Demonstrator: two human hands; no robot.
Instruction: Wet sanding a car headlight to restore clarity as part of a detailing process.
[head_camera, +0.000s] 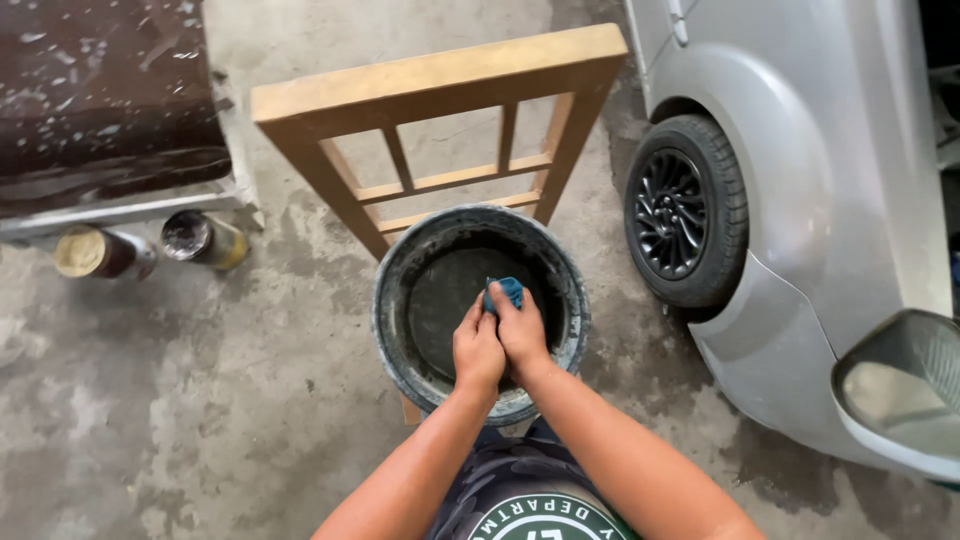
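Bucket (481, 312) holds dark water; left hand (478, 350) and right hand (520, 330) fingers clenched on blue cloth (505, 292); chair (440, 130) at 12 o'clock, car wheel (685, 210) at 2

A small blue cloth (505, 292) is seen over a grey-smeared black round bucket (480, 310); a tan wooden chair (440, 120), a silver car body (830, 170) and a black patterned wheel (685, 210) are noted.

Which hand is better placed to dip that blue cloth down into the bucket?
Probably the right hand: the blue cloth sticks out above it, over the bucket. The left hand sits beside it, lower.
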